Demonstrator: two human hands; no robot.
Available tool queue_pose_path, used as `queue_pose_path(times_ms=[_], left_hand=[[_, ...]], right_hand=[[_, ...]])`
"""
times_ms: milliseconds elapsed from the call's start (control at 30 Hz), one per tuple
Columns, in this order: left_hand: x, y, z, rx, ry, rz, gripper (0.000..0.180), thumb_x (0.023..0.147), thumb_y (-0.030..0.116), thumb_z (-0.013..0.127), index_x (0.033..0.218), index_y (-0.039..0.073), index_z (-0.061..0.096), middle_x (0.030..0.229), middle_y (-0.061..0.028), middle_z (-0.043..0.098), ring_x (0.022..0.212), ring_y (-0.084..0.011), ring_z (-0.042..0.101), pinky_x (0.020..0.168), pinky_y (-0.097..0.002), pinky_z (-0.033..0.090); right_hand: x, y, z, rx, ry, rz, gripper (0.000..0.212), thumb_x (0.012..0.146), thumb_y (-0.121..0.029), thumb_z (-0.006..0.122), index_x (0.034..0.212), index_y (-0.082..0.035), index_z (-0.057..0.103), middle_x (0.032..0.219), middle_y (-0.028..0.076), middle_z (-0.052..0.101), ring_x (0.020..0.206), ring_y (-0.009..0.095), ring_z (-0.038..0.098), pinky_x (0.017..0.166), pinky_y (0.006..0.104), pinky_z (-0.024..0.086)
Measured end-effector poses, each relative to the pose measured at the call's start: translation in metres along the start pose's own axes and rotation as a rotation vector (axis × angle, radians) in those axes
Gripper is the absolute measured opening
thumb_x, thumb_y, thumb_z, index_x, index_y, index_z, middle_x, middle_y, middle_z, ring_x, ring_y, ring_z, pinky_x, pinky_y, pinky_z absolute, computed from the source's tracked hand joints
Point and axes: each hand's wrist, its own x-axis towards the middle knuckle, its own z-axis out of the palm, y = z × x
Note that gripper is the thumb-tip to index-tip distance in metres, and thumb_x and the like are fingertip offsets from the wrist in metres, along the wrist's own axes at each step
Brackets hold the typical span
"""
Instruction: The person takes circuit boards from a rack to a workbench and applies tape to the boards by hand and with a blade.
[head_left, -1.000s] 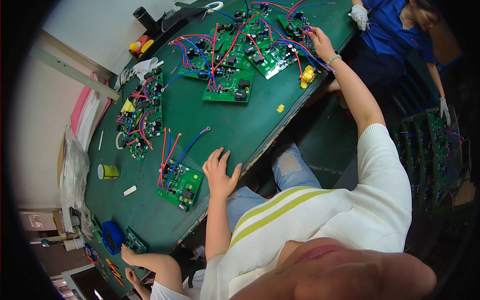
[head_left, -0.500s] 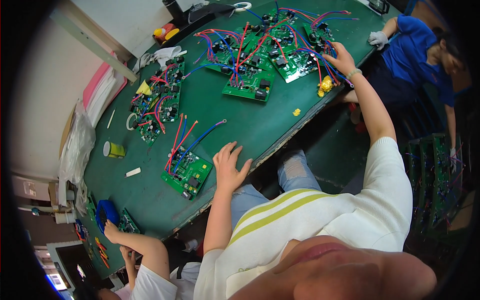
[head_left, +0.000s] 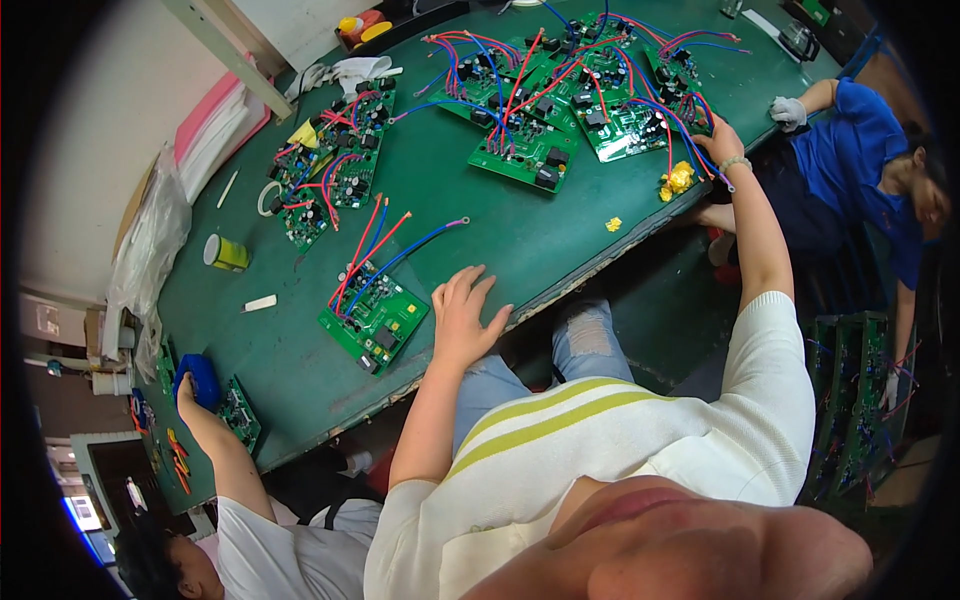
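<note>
My left hand (head_left: pixel 464 314) rests palm down on the green tabletop near its front edge, fingers spread and holding nothing. Just left of it lies a single green circuit board (head_left: pixel 375 325) with red and blue wires standing up from it. My right hand (head_left: pixel 722 147) reaches to the far right, its fingers curled on the edge of a circuit board (head_left: pixel 672 70) among red and blue wires that partly hide the fingertips. That board lies at the right end of a cluster of wired circuit boards (head_left: pixel 520 160). A crumpled yellow lump (head_left: pixel 678 180) sits beside my right hand.
More wired boards (head_left: pixel 350 150) lie at the far left, near a tape roll (head_left: pixel 268 198) and a green can (head_left: pixel 227 253). A co-worker at left has a hand at a blue container (head_left: pixel 198 378). Another person in blue, wearing gloves (head_left: pixel 788 113), is by a board rack (head_left: pixel 845 400) at right.
The view has shifted slightly. My right hand has drawn a little nearer to me along the boards, while my left stays put. The left co-worker's arm has straightened toward the blue container.
</note>
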Motion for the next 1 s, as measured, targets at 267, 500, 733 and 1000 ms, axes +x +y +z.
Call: queue_pose_path(times_ms=[267,500,733,1000], left_hand=[[-0.003,-0.004,0.002,-0.001,0.027,0.001,0.043,0.076,0.027,0.072,0.112,0.006,0.062,0.127,-0.0116,0.054,0.122,-0.0288,0.048,0.1,-0.0427,0.032],[-0.01,-0.01,0.0,-0.041,0.069,0.012,0.04,0.078,0.03,0.071,0.109,0.007,0.062,0.125,-0.0114,0.055,0.122,-0.0282,0.048,0.098,-0.0446,0.034],[-0.003,-0.018,0.024,-0.107,0.162,0.093,0.042,0.076,0.038,0.071,0.104,0.007,0.064,0.12,-0.0114,0.057,0.12,-0.0266,0.047,0.099,-0.0446,0.032],[-0.016,-0.024,0.033,-0.081,0.209,0.054,0.039,0.077,0.038,0.07,0.101,0.008,0.065,0.119,-0.0096,0.057,0.119,-0.0236,0.046,0.098,-0.0432,0.032]], right_hand=[[0.041,0.008,0.015,-0.089,0.034,0.117,0.066,0.074,-0.022,0.078,0.134,-0.023,0.049,0.118,0.012,0.065,0.109,0.033,0.061,0.089,0.0428,0.049],[0.04,0.009,0.018,-0.16,0.027,-0.026,0.046,0.08,-0.023,0.07,0.121,-0.006,0.059,0.114,0.019,0.065,0.107,0.039,0.06,0.088,0.0462,0.048],[0.072,0.136,0.008,0.313,-0.162,-0.198,0.052,0.081,-0.014,0.071,0.129,-0.001,0.056,0.12,0.013,0.064,0.108,0.022,0.06,0.094,0.0327,0.045],[0.01,0.052,-0.029,0.536,0.133,0.072,0.045,0.089,-0.036,0.064,0.123,-0.006,0.064,0.12,0.015,0.061,0.104,0.019,0.058,0.091,0.0324,0.045]])
